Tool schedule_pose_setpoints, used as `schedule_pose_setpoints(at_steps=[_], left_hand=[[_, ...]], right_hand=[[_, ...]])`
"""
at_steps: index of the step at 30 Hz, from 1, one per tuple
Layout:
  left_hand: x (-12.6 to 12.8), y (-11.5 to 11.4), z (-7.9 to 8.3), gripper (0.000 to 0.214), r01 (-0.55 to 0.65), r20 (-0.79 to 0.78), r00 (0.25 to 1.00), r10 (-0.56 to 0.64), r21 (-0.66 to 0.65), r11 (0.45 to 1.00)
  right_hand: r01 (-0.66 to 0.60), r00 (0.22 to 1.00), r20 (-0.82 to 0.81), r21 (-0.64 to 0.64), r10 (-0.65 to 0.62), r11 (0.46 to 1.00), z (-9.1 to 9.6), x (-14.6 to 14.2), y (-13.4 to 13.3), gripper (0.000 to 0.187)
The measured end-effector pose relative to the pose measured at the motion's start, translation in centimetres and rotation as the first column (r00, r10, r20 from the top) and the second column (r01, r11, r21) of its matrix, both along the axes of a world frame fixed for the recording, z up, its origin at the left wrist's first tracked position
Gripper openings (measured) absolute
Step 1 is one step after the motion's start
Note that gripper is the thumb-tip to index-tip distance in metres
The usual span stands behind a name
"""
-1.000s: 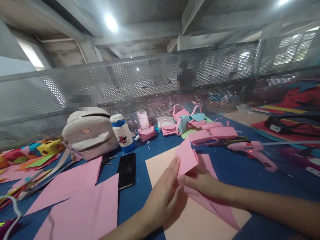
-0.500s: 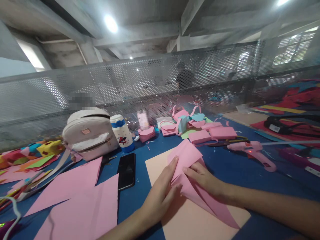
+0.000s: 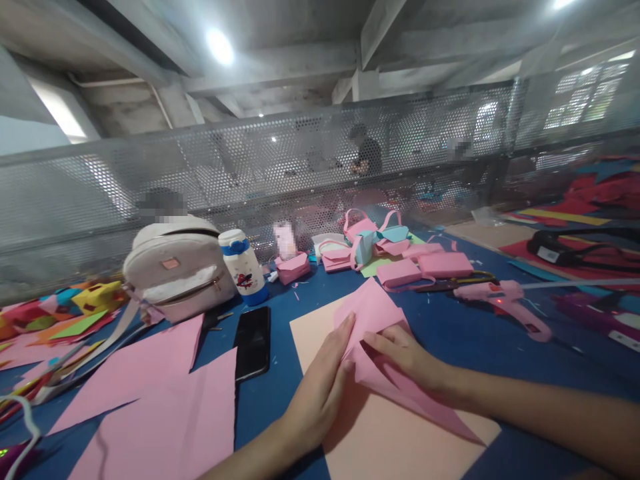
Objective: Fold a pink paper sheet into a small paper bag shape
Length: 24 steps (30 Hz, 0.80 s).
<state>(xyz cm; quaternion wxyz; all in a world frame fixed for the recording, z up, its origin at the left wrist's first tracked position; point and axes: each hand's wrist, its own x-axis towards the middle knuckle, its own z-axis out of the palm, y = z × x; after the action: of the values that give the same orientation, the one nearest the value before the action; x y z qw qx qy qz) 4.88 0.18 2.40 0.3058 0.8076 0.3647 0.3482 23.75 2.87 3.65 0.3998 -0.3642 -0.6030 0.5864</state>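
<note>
A sheet of pink paper [image 3: 367, 303], partly folded, lies over a pale peach sheet [image 3: 395, 440] in front of me. My left hand [image 3: 323, 380] rests along the paper's left side, its fingers stretched out and the thumb near the fold. With my right hand [image 3: 405, 353] I pinch a raised layer of the pink paper between thumb and fingers; some fingertips are hidden under it. A long folded flap runs from there down to the lower right.
Two larger pink sheets [image 3: 165, 427] lie at left by a black phone [image 3: 253, 343]. Behind stand a backpack [image 3: 175, 267], a bottle [image 3: 244, 267] and several small paper bags [image 3: 400, 273]. A pink glue gun [image 3: 507, 303] lies at right. A perforated metal screen [image 3: 225, 167] borders the table.
My right hand has shifted slightly left with the pinched layer. The left thumb has moved up against the fold, and the paper's lower flap has shifted slightly.
</note>
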Motion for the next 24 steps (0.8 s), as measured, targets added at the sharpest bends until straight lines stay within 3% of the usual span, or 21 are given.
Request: schedule_pose_setpoints(at_steps=[7,12,24], left_hand=[[0.2,-0.1,0.1,0.049,0.032,0.029,0.999,-0.033,0.023,0.999],[0.3,-0.2,-0.1,0.048,-0.002,0.08,0.997,0.002,0.004,1.0],[0.2,-0.5,-0.5,0.048,-0.016,0.178,0.983,0.035,-0.112,0.994]], right_hand=[[-0.005,0.999,-0.033,-0.075,0.002,0.997,-0.2,0.2,-0.3,0.053],[-0.126,0.99,-0.061,-0.015,0.125,0.992,-0.7,0.3,0.0,0.049],[-0.161,0.986,0.07,0.113,0.154,0.98,-0.4,0.7,-0.2,0.046]])
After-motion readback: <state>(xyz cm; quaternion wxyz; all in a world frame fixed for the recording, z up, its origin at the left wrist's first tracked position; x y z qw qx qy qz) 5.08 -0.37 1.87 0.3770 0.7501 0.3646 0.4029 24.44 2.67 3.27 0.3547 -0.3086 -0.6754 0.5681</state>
